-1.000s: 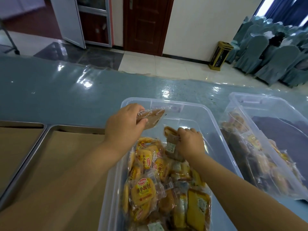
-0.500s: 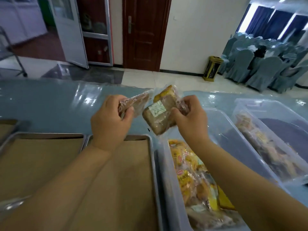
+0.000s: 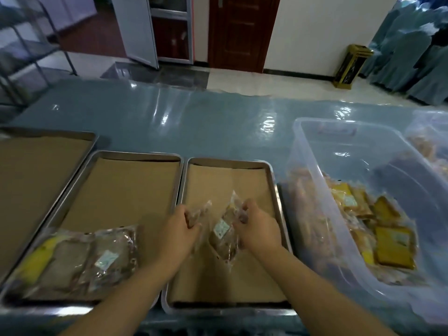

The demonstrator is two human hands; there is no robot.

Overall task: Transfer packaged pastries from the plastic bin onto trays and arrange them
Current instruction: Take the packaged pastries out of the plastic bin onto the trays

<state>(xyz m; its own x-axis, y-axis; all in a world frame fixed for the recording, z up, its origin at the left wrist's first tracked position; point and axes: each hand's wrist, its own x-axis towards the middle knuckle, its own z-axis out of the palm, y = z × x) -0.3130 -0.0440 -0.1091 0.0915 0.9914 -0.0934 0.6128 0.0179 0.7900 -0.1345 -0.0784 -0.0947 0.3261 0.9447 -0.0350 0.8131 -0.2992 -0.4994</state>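
Observation:
My left hand (image 3: pixel 178 235) grips a small brown pastry packet (image 3: pixel 198 212) over a metal tray (image 3: pixel 268 166) lined with brown paper. My right hand (image 3: pixel 258 229) holds a second packet (image 3: pixel 224 235) with a white label, low over the same tray. Whether either packet touches the paper, I cannot tell. To the right stands the clear plastic bin (image 3: pixel 315 151) with several yellow and brown packets (image 3: pixel 385 241) inside. The tray to the left (image 3: pixel 135 155) has a few packets (image 3: pixel 80 258) laid in a row at its near end.
A third paper-lined tray (image 3: pixel 72 134) sits at the far left. Another clear bin (image 3: pixel 426 132) with pastries is at the right edge. The table (image 3: pixel 206 122) is covered in shiny blue plastic. Beyond are a metal rack (image 3: pixel 21 49), doors, a bin and covered chairs.
Both hands came out of the bin, each with a packet, swung left and dropped down over the middle tray. The view turned left with them.

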